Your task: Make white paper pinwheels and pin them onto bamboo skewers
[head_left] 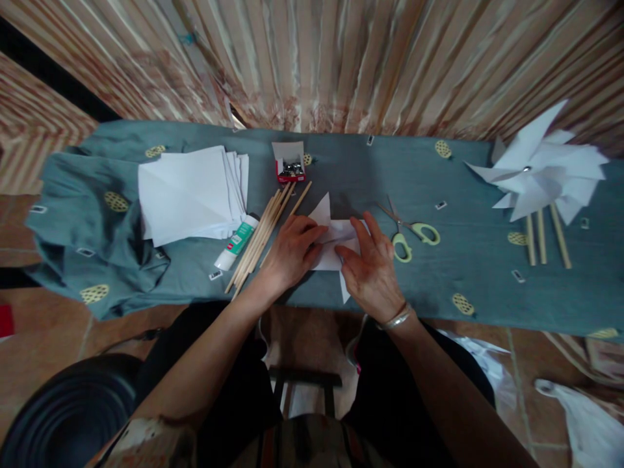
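Note:
Between my hands lies a white paper pinwheel (327, 261), partly folded, with pointed corners sticking out at the top and bottom. My left hand (295, 252) has its fingers curled on the paper's left side. From the right, my right hand (369, 270) grips the paper with thumb and fingers; the fingertips partly cover its edge. Just right of that hand lie open scissors (402, 231) with light green handles. Thin wooden sticks (263, 234) and a glue stick (237, 242) lie left of my left hand.
A stack of white paper sheets (188, 192) lies on the left of the cloth-covered table (468, 260). A small red-and-white box (290, 170) of metal pieces stands at the back. Finished pinwheels (529, 169) on sticks lie at the right. A corrugated wall (341, 65) rises behind.

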Demonstrator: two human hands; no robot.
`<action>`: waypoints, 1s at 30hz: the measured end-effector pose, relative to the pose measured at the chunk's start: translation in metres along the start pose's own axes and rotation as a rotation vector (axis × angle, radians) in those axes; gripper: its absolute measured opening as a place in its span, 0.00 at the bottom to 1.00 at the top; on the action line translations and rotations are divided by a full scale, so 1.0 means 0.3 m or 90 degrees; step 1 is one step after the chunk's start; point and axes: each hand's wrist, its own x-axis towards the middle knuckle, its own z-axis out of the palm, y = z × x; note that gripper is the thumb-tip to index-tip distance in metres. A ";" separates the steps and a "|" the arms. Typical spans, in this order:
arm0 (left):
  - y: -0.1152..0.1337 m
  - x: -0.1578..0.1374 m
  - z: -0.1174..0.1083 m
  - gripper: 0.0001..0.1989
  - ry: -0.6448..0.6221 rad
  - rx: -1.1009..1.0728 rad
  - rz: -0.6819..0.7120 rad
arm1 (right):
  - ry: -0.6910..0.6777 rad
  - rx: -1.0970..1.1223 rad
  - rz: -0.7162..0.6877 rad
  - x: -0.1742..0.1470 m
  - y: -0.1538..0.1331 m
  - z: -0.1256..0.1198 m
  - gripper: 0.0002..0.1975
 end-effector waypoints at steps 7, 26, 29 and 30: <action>0.000 0.002 0.013 0.12 0.056 -0.010 -0.002 | 0.001 0.023 0.009 0.002 0.000 0.003 0.12; -0.006 -0.004 -0.009 0.09 0.047 -0.080 0.010 | 0.010 0.053 0.013 -0.002 0.008 0.010 0.13; -0.006 -0.002 -0.013 0.09 0.028 -0.059 0.019 | 0.019 0.044 0.013 -0.002 0.007 0.011 0.13; -0.005 -0.001 -0.014 0.09 0.019 -0.055 0.019 | 0.022 0.041 0.012 -0.002 0.007 0.011 0.13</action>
